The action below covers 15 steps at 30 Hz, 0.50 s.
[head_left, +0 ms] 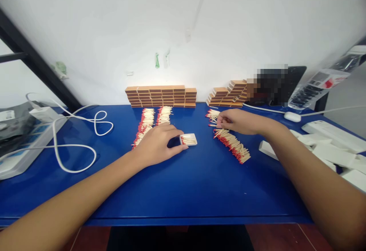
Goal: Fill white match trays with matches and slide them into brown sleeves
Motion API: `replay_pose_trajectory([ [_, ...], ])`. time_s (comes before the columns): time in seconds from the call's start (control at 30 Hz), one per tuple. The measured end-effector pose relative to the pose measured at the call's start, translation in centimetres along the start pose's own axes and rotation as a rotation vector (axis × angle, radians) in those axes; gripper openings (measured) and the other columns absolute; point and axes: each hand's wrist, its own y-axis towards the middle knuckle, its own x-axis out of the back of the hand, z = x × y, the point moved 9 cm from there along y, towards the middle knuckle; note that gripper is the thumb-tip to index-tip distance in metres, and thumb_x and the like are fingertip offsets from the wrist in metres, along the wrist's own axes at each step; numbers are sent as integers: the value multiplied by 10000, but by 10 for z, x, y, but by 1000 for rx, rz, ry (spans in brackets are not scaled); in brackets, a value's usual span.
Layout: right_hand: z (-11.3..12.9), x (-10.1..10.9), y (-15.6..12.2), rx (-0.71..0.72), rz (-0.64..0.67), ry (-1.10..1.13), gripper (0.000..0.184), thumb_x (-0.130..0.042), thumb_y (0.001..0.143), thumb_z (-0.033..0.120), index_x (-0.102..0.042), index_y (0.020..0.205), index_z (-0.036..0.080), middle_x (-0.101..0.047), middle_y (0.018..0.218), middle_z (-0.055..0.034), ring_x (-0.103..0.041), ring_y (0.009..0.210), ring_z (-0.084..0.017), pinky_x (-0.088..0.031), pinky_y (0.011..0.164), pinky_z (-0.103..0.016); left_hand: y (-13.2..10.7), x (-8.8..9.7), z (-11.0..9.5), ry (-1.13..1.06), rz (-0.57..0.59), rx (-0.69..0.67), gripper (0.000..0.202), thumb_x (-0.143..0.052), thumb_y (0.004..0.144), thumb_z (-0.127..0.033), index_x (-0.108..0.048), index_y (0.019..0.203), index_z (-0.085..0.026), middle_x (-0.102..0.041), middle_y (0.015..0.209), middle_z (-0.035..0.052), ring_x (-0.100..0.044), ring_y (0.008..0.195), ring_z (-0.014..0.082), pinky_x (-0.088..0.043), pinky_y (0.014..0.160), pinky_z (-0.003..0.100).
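Note:
My left hand [157,143] rests on the blue table [183,190] with thumb and fingers closed round the left end of a small open matchbox tray [189,139] that has matches in it. My right hand [238,121] reaches to the right of centre, fingers pinched together on red-tipped matches from a loose heap [212,115]. A longer row of matches [233,145] lies just in front of that hand. Two more rows of matches [150,123] lie behind my left hand.
A wall of stacked brown matchboxes [161,96] stands at the back, with a smaller stepped stack [228,93] to its right. White cable loops [77,136] and a power strip [20,148] lie left. White boxes [328,144] and a calculator [314,87] sit right.

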Motion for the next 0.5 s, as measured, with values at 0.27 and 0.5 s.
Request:
replay_pose_trajectory([
  [0.27,74,4,-20,193,-119,167,370,-548,997,586,-651,940,234,-677,839,-41,-576,729,-196,-413,657,-327,0,0,-2,-13,-22,-5,324,-764,969,-417,-732,1202,-195,-746,1026,66,-690,979,265,-551,845,410],
  [0.5,112,-31,-21,308,-100,133,220,-550,1023,400,-648,926,229,-675,873,-51,-572,776,-202,-403,695,-334,-1,-1,-4,-18,-18,-4,301,-764,969,-435,-733,1163,-207,-746,1010,60,-695,965,263,-535,820,398],
])
